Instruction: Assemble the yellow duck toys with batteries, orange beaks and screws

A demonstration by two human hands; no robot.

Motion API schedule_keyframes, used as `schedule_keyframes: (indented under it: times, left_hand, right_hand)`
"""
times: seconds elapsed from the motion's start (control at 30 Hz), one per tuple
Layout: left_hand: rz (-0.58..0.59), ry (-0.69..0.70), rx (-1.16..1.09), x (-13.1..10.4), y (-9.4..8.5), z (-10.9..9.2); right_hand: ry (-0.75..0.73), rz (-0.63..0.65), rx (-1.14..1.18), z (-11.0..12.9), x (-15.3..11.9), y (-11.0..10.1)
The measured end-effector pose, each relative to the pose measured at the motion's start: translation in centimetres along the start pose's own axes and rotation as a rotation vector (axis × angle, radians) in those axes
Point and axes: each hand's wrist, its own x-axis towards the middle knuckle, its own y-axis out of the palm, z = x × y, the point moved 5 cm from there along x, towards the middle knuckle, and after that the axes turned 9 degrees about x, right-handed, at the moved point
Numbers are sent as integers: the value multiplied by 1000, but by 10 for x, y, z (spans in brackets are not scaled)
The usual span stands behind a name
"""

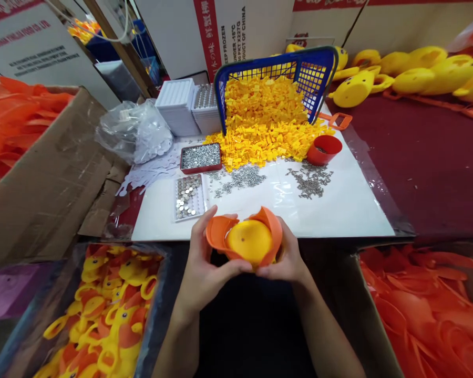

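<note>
Left hand (205, 270) and right hand (286, 257) grip a yellow-and-orange plastic piece (250, 242) between thumbs and fingers at the near edge of a worktop (350, 218), where yellow parts (256, 144) spill from a blue basket (268, 62) toward the far edge.

Orange pieces (429, 310) — cut off, fingers (203, 224) — part-hidden

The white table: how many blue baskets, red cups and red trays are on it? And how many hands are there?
Blue basket: 1
Red cup: 1
Red tray: 1
Hands: 2, the left hand and right hand, both holding the orange and yellow toy part
Total: 5
</note>
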Motion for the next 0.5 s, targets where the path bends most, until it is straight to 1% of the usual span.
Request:
schedule_keyframes:
  times: [0.1, 0.2, 0.3, 0.37, 0.43, 0.5]
  left_hand:
    - [14, 60, -67, -12, 2, -9]
    - [59, 130, -86, -16, 3, -14]
    - [106, 188, -14, -13, 3, -15]
    - [131, 239, 25, -11, 3, -17]
    - [134, 289, 42, -11, 5, -20]
    - [123, 346, 54, -15, 12, -26]
  right_hand:
    - [-120, 77, -33, 5, -9, 2]
    - [-165, 137, -52, 13, -13, 5]
    - [-156, 99, -12, 18, -13, 4]
    - [-133, 93, 6, 16, -14, 4]
    - [-102, 91, 53, 8, -15, 5]
    - [-83, 40, 188, -6, -18, 6]
